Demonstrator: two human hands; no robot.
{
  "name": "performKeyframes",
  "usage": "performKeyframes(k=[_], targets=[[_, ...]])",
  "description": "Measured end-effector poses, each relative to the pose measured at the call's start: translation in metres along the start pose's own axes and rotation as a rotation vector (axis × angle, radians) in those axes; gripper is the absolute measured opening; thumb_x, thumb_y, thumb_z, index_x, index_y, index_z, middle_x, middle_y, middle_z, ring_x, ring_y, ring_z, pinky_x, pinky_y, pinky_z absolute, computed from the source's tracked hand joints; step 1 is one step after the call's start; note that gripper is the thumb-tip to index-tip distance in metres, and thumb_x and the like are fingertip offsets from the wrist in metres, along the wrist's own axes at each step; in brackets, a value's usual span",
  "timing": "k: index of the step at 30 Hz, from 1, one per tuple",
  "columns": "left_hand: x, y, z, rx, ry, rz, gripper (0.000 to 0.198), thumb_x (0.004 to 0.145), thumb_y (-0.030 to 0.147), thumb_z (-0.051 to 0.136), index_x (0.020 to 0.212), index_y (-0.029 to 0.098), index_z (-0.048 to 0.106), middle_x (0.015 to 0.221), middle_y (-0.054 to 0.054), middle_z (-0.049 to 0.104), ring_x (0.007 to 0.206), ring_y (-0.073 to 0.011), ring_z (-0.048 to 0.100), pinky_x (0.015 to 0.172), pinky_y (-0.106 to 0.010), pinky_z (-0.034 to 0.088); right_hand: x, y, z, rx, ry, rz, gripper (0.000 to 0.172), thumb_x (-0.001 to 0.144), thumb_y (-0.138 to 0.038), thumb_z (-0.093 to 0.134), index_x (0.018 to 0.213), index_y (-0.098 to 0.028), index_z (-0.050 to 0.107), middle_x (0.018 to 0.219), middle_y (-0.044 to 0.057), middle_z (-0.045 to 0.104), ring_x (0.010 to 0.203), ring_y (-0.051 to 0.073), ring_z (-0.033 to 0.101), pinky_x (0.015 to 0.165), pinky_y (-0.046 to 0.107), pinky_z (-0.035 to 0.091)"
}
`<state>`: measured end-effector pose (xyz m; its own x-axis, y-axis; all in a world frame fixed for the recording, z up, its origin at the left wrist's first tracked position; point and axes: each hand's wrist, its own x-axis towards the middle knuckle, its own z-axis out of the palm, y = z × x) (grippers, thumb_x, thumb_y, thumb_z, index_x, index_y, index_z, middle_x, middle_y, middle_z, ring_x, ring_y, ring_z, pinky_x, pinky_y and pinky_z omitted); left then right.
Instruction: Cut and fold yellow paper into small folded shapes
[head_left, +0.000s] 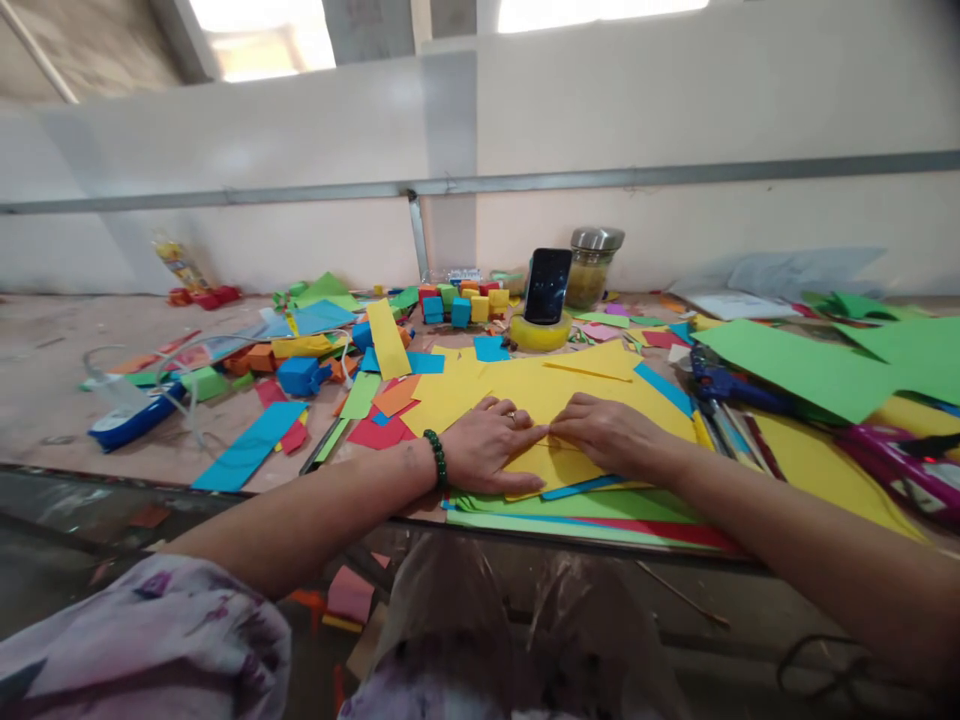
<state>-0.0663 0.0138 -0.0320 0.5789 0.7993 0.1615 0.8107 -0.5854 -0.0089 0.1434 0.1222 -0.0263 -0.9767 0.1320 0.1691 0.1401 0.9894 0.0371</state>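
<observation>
My left hand [487, 447], with a dark green bead bracelet and a ring, lies flat with fingers stretched over a yellow paper sheet [551, 472]. Facing it, my right hand [611, 432] has its fingers bent and pressed together on the same yellow paper; the fingertips of both hands nearly meet. Part of the paper is hidden beneath the hands. Below it lie larger yellow sheets [517, 380] and a stack of coloured sheets with green paper [637, 503] on top. A thin yellow strip [587, 372] rests beyond my hands.
A phone [548, 285] leans on a yellow tape roll [540, 332], beside a lidded jar [591, 268]. Small folded paper cubes [460, 312] sit at the back. Blue [716, 380] and magenta [900, 470] glue guns lie right, a blue-white power strip [136, 415] with cables left.
</observation>
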Motion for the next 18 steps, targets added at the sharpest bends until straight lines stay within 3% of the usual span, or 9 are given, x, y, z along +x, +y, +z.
performKeyframes(k=[5, 11, 15, 18], targets=[[0.003, -0.001, 0.003, 0.015, 0.006, -0.029, 0.075, 0.085, 0.069, 0.041, 0.132, 0.011, 0.051, 0.11, -0.015, 0.06, 0.098, -0.0288, 0.051, 0.092, -0.043, 0.036, -0.026, 0.004, 0.004, -0.069, 0.006, 0.061, 0.034, 0.086, -0.006, 0.044, 0.107, -0.012, 0.07, 0.097, 0.013, 0.071, 0.092, 0.024, 0.059, 0.077, 0.034, 0.053], [0.006, 0.0, 0.002, 0.041, 0.003, -0.048, 0.066, 0.087, 0.066, 0.041, 0.124, 0.013, 0.056, 0.105, -0.013, 0.058, 0.096, -0.0276, 0.052, 0.09, -0.042, 0.037, -0.055, 0.004, 0.001, -0.082, 0.021, 0.161, 0.044, 0.076, 0.002, 0.042, 0.107, -0.013, 0.07, 0.101, 0.013, 0.071, 0.095, 0.024, 0.059, 0.078, 0.034, 0.053], [0.005, 0.001, 0.002, 0.072, -0.002, -0.062, 0.061, 0.09, 0.061, 0.039, 0.124, 0.014, 0.057, 0.105, -0.013, 0.059, 0.096, -0.0273, 0.052, 0.088, -0.042, 0.037, -0.051, 0.001, -0.012, 0.063, -0.074, 0.343, 0.04, 0.082, -0.004, 0.042, 0.106, -0.016, 0.072, 0.106, 0.012, 0.071, 0.101, 0.025, 0.06, 0.082, 0.034, 0.049], [0.005, 0.002, 0.002, 0.095, -0.008, -0.067, 0.056, 0.094, 0.056, 0.035, 0.126, 0.016, 0.056, 0.108, -0.013, 0.059, 0.098, -0.0271, 0.052, 0.089, -0.042, 0.036, -0.03, -0.001, -0.028, 0.118, -0.124, 0.413, 0.033, 0.082, -0.009, 0.044, 0.087, -0.015, 0.076, 0.094, 0.014, 0.073, 0.086, 0.023, 0.064, 0.073, 0.032, 0.046]])
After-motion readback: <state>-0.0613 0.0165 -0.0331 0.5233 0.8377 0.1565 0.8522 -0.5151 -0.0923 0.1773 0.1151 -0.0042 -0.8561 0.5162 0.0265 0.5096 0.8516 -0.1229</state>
